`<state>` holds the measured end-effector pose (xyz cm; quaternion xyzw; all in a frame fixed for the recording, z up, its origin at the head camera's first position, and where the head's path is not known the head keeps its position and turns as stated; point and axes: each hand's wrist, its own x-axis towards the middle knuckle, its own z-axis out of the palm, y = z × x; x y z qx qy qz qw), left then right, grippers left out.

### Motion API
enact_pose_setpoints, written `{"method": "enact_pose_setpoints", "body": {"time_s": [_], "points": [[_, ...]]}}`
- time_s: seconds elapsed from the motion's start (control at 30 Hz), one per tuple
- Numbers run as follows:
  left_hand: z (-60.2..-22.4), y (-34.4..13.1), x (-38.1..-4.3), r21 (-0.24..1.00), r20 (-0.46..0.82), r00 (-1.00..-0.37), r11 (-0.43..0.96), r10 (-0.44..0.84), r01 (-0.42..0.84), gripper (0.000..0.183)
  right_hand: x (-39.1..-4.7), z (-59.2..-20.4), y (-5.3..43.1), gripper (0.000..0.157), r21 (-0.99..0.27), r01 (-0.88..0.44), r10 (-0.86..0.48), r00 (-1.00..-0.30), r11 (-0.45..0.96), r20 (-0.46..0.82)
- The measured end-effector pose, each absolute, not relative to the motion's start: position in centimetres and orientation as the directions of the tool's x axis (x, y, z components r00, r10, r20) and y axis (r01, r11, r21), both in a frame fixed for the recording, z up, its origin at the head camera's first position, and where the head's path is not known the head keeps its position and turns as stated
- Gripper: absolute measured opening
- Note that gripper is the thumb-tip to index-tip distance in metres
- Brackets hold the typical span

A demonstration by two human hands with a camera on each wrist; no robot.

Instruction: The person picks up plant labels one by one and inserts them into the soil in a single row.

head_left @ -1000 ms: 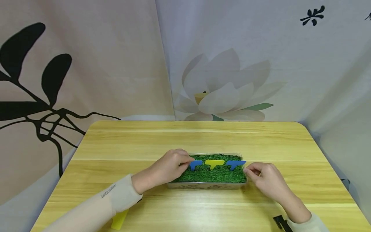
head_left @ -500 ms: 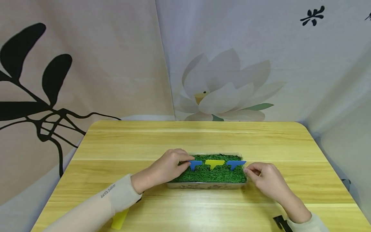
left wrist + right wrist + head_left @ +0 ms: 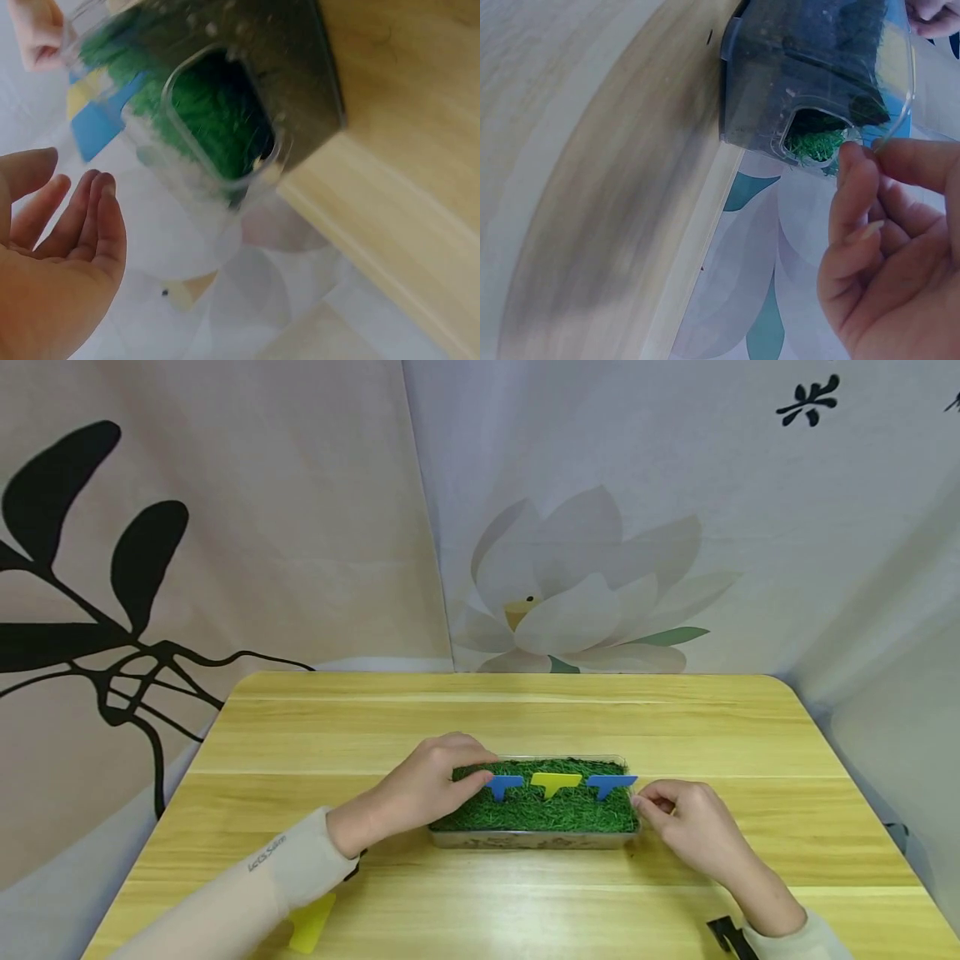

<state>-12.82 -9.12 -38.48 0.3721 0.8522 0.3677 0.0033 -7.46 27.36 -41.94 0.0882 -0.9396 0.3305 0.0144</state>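
Note:
A clear plastic box (image 3: 532, 840) filled with green grass (image 3: 551, 814) stands on the table. Three T-shaped plant labels stick up from the grass in a row: a blue label (image 3: 507, 782) at left, a yellow label (image 3: 556, 782) between, another blue label (image 3: 609, 782) at right. Beside the left blue label is my left hand (image 3: 412, 787), fingers and thumb spread apart. The left wrist view shows a gap between that hand and the blue label (image 3: 97, 133). My right hand (image 3: 697, 827) pinches the box's right rim between thumb and forefinger, as seen in the right wrist view.
On the wooden table (image 3: 337, 727), a yellow piece (image 3: 312, 925) lies near the front left, partly behind the left sleeve (image 3: 277, 868). A black strap (image 3: 727, 935) shows at the right wrist. Printed curtains (image 3: 600, 460) hang behind the table.
My left hand has let go of the left blue label, its fingers parting and the hand drawing back slightly left. The right hand stays at the box rim.

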Motion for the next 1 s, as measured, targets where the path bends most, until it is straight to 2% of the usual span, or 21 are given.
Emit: {"method": "enact_pose_setpoints", "body": {"time_s": [0.13, 0.4, 0.63, 0.77, 1.0], "points": [[-37.5, -10.2, -12.7, 0.608, 0.351, -0.734, 0.456, 0.581, 0.651, 0.025, -7.5, -41.9, 27.4, 0.019, -0.614, -0.177, -0.159, -0.984, 0.769, 0.085], [-35.9, -13.3, -12.2, 0.621, 0.413, -0.778, 0.478, 0.474, 0.621, 0.026, -7.5, -41.8, 27.3, 0.018, -0.62, -0.175, -0.16, -0.984, 0.765, 0.08], [-36.2, -16.2, -11.6, 0.549, 0.464, -0.748, 0.508, 0.475, 0.663, 0.025, -7.5, -41.7, 27.3, 0.019, -0.616, -0.166, -0.157, -0.985, 0.77, 0.069], [-36.6, -17.6, -10.8, 0.518, 0.405, -0.75, 0.544, 0.524, 0.66, 0.027, -7.5, -41.8, 27.4, 0.022, -0.612, -0.168, -0.159, -0.985, 0.773, 0.07], [-36.3, -19.9, -9.0, 0.484, 0.13, -0.766, 0.633, 0.63, 0.603, 0.035, -7.6, -41.9, 27.4, 0.021, -0.612, -0.181, -0.168, -0.983, 0.77, 0.08]]}}
